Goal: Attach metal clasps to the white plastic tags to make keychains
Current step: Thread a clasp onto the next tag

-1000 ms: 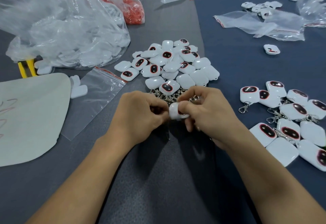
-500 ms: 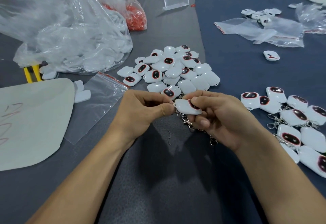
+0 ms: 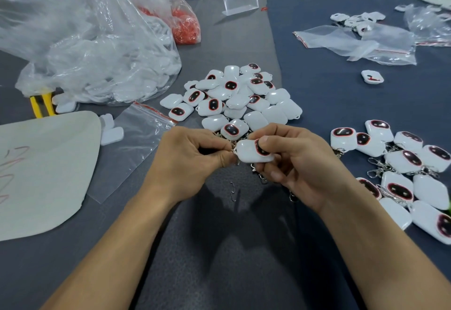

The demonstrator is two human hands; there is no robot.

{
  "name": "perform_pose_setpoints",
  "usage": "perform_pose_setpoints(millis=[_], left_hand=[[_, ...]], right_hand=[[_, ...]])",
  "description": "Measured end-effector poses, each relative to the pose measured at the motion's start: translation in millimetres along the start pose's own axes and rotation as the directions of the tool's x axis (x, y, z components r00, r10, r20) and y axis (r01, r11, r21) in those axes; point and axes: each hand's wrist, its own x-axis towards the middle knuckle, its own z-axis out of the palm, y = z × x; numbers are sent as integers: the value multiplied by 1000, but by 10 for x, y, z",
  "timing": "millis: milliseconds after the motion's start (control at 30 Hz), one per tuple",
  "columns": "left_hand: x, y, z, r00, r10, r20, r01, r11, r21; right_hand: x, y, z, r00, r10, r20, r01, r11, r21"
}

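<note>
My right hand [image 3: 297, 163] holds a white plastic tag [image 3: 249, 154] with a dark red-rimmed oval, thumb on top and fingers below. My left hand [image 3: 188, 163] pinches a small metal clasp ring [image 3: 233, 151] at the tag's left corner. More metal clasps [image 3: 262, 177] lie under my right hand, mostly hidden. A pile of loose white tags [image 3: 241, 99] sits just beyond my hands. Tags with clasps attached [image 3: 405, 170] lie at the right.
A small bent metal hook [image 3: 232, 191] lies on the mat below my hands. A flat zip bag [image 3: 131, 143] and a beige sheet [image 3: 41, 170] lie left. Large clear bags [image 3: 85, 46], one holding red pieces [image 3: 185, 26], stand back left. More bags and tags [image 3: 366, 38] lie back right.
The tag has turned from end-on to flat between my hands, its oval under my right thumb. My left fingers stay pinched at its left corner. The view has shifted slightly.
</note>
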Motion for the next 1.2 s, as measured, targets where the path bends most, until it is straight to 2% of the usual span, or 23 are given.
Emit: perform_pose_setpoints(millis=[67, 100, 133, 200, 233, 300, 433, 500, 600, 700, 733, 800, 867, 933, 1067, 1133, 1200], left_hand=[[-9, 4, -13, 999, 28, -43, -25, 998, 62], [-12, 4, -10, 997, 25, -72, -22, 999, 41], [-11, 6, 1, 995, 1, -100, -5, 999, -38], [4, 41, 39, 988, -104, -113, 64, 948, -312], [17, 55, 59, 983, -157, -94, 102, 899, -426], [42, 56, 91, 972, -230, -49, 168, 825, -540], [50, 47, 120, 953, -294, 70, 267, 711, -650], [45, 54, 134, 953, -297, 66, 268, 718, -642], [60, 50, 136, 964, -259, -58, 197, 845, -497], [45, 5, 115, 980, -100, -170, 83, 991, -106], [25, 4, 118, 988, -18, -156, 27, 998, 59], [-12, -5, 137, 987, 131, -89, -97, 943, 320], [-21, -16, 136, 980, 196, -46, -160, 896, 413], [-12, -24, 120, 982, 177, -68, -142, 923, 358], [25, -15, 115, 990, 11, -142, -2, 998, 67], [39, -10, 142, 987, -87, -138, 73, 992, -103], [43, 0, 182, 971, -220, -97, 177, 928, -328]], right_hand=[[9, 17, 31, 1000, -2, -6, 2, 1000, 2], [15, 23, 38, 1000, 1, -6, -1, 1000, 16], [20, 26, 39, 1000, 8, -2, -8, 999, 47], [28, 26, 40, 1000, 28, 12, -30, 989, 144], [29, 28, 44, 999, 37, 18, -40, 980, 195], [29, 38, 61, 999, 49, 23, -54, 960, 274], [34, 47, 81, 999, 32, 19, -37, 946, 322], [33, 52, 85, 1000, 17, 0, -17, 952, 305], [40, 80, 98, 998, -27, -63, 40, 977, 211], [72, 116, 116, 968, -165, -189, 163, 986, -25], [81, 134, 122, 949, -227, -218, 199, 970, -142], [82, 163, 140, 923, -311, -228, 228, 917, -328], [77, 169, 145, 921, -320, -224, 232, 909, -345], [82, 146, 126, 934, -273, -229, 223, 949, -223], [80, 73, 96, 980, -84, -181, 97, 993, 70], [76, 62, 92, 989, -21, -147, 44, 988, 149], [71, 53, 98, 991, -7, -131, 30, 984, 175]])
